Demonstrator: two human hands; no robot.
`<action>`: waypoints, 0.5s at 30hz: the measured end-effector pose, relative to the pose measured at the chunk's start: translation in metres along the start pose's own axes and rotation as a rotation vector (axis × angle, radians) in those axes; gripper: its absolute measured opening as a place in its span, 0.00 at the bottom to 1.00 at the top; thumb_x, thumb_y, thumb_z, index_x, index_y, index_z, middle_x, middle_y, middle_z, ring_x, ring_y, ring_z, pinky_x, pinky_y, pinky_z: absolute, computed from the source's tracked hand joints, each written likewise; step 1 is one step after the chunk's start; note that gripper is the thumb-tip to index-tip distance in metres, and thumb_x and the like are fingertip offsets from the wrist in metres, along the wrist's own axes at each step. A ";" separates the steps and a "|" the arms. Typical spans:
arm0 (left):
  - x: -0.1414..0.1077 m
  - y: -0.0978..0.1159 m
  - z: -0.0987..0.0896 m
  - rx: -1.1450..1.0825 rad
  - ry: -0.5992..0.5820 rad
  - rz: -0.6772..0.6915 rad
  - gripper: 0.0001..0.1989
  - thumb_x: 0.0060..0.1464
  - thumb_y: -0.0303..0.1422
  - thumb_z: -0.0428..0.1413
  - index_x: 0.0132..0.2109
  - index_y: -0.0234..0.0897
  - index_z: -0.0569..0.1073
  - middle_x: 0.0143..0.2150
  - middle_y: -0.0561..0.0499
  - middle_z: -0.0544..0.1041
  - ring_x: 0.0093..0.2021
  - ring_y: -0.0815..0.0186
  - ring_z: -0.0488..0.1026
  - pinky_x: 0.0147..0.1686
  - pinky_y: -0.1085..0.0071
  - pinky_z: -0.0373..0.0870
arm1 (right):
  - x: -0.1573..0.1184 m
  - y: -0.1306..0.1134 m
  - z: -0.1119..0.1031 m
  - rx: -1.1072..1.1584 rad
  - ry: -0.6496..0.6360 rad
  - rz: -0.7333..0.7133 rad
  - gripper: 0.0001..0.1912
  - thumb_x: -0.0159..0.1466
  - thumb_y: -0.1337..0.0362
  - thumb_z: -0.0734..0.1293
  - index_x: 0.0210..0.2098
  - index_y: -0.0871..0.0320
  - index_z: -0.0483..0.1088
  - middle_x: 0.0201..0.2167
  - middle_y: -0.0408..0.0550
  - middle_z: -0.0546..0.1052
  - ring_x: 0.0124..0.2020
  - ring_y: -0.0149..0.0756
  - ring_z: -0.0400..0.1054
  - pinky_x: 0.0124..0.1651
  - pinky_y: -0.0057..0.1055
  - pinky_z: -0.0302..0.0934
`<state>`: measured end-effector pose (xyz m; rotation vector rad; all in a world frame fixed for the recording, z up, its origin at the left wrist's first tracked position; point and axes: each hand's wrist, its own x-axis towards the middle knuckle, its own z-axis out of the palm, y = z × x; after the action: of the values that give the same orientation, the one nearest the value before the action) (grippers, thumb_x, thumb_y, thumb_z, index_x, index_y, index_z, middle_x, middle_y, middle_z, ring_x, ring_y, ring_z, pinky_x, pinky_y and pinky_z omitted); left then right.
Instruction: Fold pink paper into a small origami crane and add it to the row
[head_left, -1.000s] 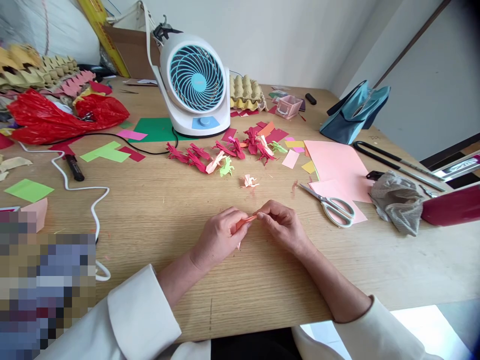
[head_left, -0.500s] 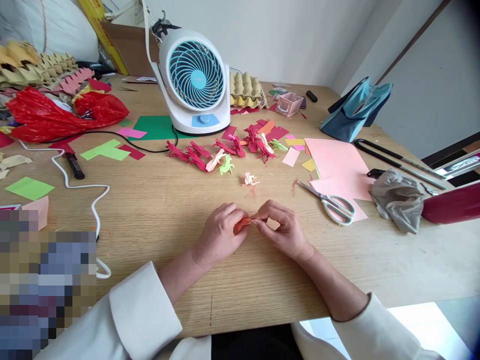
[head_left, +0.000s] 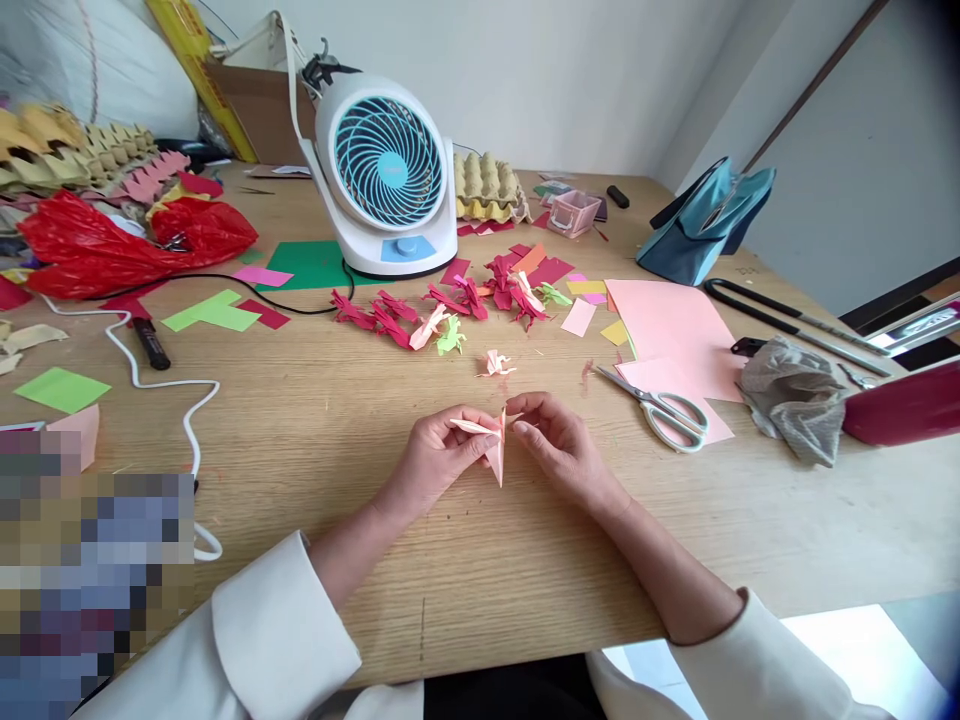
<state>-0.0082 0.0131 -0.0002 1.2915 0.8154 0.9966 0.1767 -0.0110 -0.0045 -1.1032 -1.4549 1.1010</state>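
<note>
pale pink folded paper (head_left: 496, 460) with pointed flaps sits pinched in the left hand (head_left: 427, 458), from where i stand; the right hand (head_left: 566, 448) curls right beside it, though i can't tell whether its fingertips grip. beyond the grip rests a small pink origami figure (head_left: 494, 363); scissors (head_left: 673, 421) lie rightward.

Pink folded paper (head_left: 498, 466) partly behind left thumb (head_left: 477, 448), maroon object (head_left: 904, 408) partly beyond right edge

Pale pink paper figure (head_left: 498, 461), tan wood-grained tabletop (head_left: 495, 590)
</note>
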 end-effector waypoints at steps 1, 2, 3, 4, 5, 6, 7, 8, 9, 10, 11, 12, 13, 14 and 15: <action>0.000 0.001 0.000 -0.021 0.001 -0.012 0.09 0.49 0.34 0.64 0.36 0.33 0.78 0.31 0.52 0.78 0.27 0.70 0.73 0.28 0.74 0.73 | 0.000 0.000 0.002 0.065 -0.040 0.022 0.13 0.67 0.55 0.66 0.47 0.54 0.68 0.44 0.49 0.73 0.41 0.36 0.70 0.45 0.34 0.65; -0.001 0.002 0.001 -0.035 0.003 -0.018 0.09 0.49 0.34 0.64 0.36 0.33 0.78 0.32 0.51 0.78 0.29 0.69 0.74 0.29 0.74 0.73 | 0.000 -0.001 0.004 0.131 -0.075 0.041 0.14 0.66 0.54 0.66 0.47 0.54 0.68 0.43 0.48 0.73 0.41 0.36 0.70 0.45 0.35 0.66; -0.002 0.002 0.001 -0.042 0.005 -0.021 0.09 0.49 0.34 0.65 0.36 0.33 0.78 0.33 0.50 0.79 0.31 0.68 0.75 0.30 0.73 0.74 | 0.001 -0.001 0.005 0.192 -0.103 0.059 0.14 0.66 0.54 0.66 0.47 0.54 0.67 0.43 0.48 0.73 0.41 0.35 0.71 0.46 0.34 0.66; -0.002 0.003 0.002 -0.042 0.003 -0.021 0.09 0.49 0.34 0.65 0.36 0.33 0.79 0.34 0.50 0.79 0.32 0.68 0.75 0.32 0.73 0.75 | 0.001 -0.001 0.006 0.241 -0.121 0.078 0.15 0.65 0.53 0.67 0.47 0.54 0.66 0.42 0.47 0.73 0.41 0.35 0.71 0.45 0.34 0.66; -0.002 0.003 0.002 -0.037 -0.002 -0.020 0.09 0.49 0.34 0.64 0.36 0.34 0.79 0.34 0.50 0.79 0.33 0.67 0.76 0.33 0.73 0.75 | 0.001 -0.001 0.008 0.277 -0.133 0.099 0.16 0.65 0.53 0.68 0.47 0.54 0.66 0.41 0.47 0.73 0.41 0.35 0.71 0.45 0.34 0.67; -0.003 0.003 0.003 -0.028 -0.009 -0.016 0.08 0.50 0.34 0.64 0.37 0.34 0.79 0.35 0.50 0.79 0.33 0.67 0.76 0.34 0.72 0.75 | 0.001 -0.001 0.008 0.299 -0.139 0.118 0.17 0.64 0.53 0.68 0.47 0.54 0.65 0.41 0.47 0.73 0.40 0.35 0.71 0.45 0.34 0.67; -0.003 0.003 0.003 -0.016 -0.018 -0.007 0.08 0.51 0.34 0.64 0.37 0.34 0.79 0.34 0.50 0.79 0.33 0.67 0.76 0.34 0.71 0.75 | 0.001 0.000 0.009 0.315 -0.142 0.132 0.18 0.64 0.53 0.69 0.47 0.54 0.65 0.40 0.47 0.73 0.39 0.34 0.71 0.44 0.33 0.67; -0.002 0.003 0.002 0.005 -0.023 0.013 0.07 0.52 0.34 0.63 0.37 0.34 0.79 0.34 0.50 0.79 0.34 0.66 0.76 0.35 0.71 0.75 | 0.001 0.000 0.009 0.329 -0.146 0.140 0.19 0.63 0.53 0.70 0.48 0.53 0.64 0.40 0.46 0.73 0.39 0.34 0.71 0.44 0.33 0.67; -0.002 0.002 0.002 0.036 -0.018 0.047 0.06 0.52 0.33 0.62 0.36 0.35 0.79 0.34 0.49 0.78 0.35 0.66 0.76 0.36 0.70 0.75 | 0.001 0.001 0.009 0.342 -0.149 0.142 0.19 0.62 0.52 0.70 0.47 0.53 0.64 0.39 0.46 0.73 0.38 0.33 0.71 0.43 0.33 0.67; -0.002 0.002 0.001 0.076 -0.004 0.094 0.05 0.52 0.33 0.62 0.36 0.35 0.79 0.35 0.49 0.77 0.36 0.65 0.75 0.37 0.70 0.75 | 0.002 0.001 0.009 0.354 -0.151 0.140 0.20 0.61 0.52 0.71 0.47 0.53 0.64 0.38 0.45 0.72 0.37 0.33 0.71 0.43 0.33 0.67; -0.001 0.001 0.001 0.123 0.015 0.144 0.04 0.52 0.32 0.62 0.35 0.35 0.79 0.35 0.49 0.77 0.38 0.65 0.75 0.39 0.69 0.74 | 0.002 0.001 0.009 0.365 -0.154 0.138 0.20 0.61 0.52 0.71 0.46 0.53 0.64 0.38 0.45 0.72 0.36 0.33 0.71 0.42 0.33 0.68; -0.001 0.000 0.000 0.170 0.032 0.191 0.03 0.52 0.31 0.62 0.35 0.36 0.79 0.36 0.49 0.76 0.39 0.65 0.74 0.40 0.70 0.74 | 0.002 0.001 0.010 0.371 -0.157 0.137 0.21 0.60 0.51 0.72 0.46 0.53 0.64 0.37 0.45 0.72 0.36 0.33 0.71 0.42 0.33 0.68; 0.000 0.000 -0.001 0.213 0.046 0.229 0.02 0.52 0.30 0.62 0.34 0.36 0.79 0.36 0.49 0.75 0.40 0.65 0.74 0.40 0.70 0.74 | 0.002 0.001 0.010 0.372 -0.157 0.138 0.21 0.59 0.51 0.72 0.45 0.53 0.64 0.36 0.44 0.72 0.35 0.33 0.70 0.42 0.33 0.68; 0.000 0.000 -0.002 0.247 0.054 0.254 0.02 0.52 0.29 0.61 0.34 0.37 0.79 0.36 0.49 0.75 0.40 0.65 0.73 0.40 0.70 0.73 | 0.002 0.001 0.010 0.368 -0.156 0.139 0.22 0.59 0.50 0.72 0.45 0.53 0.64 0.35 0.44 0.72 0.35 0.33 0.70 0.41 0.33 0.67; 0.000 0.000 -0.003 0.270 0.055 0.263 0.02 0.52 0.28 0.61 0.34 0.37 0.79 0.36 0.49 0.75 0.39 0.66 0.74 0.39 0.71 0.73 | 0.002 0.000 0.011 0.361 -0.155 0.138 0.22 0.58 0.50 0.73 0.44 0.53 0.64 0.34 0.44 0.72 0.34 0.33 0.69 0.40 0.32 0.67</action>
<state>-0.0112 0.0144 -0.0011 1.6407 0.8584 1.1625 0.1660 -0.0099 -0.0056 -0.8859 -1.2449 1.5071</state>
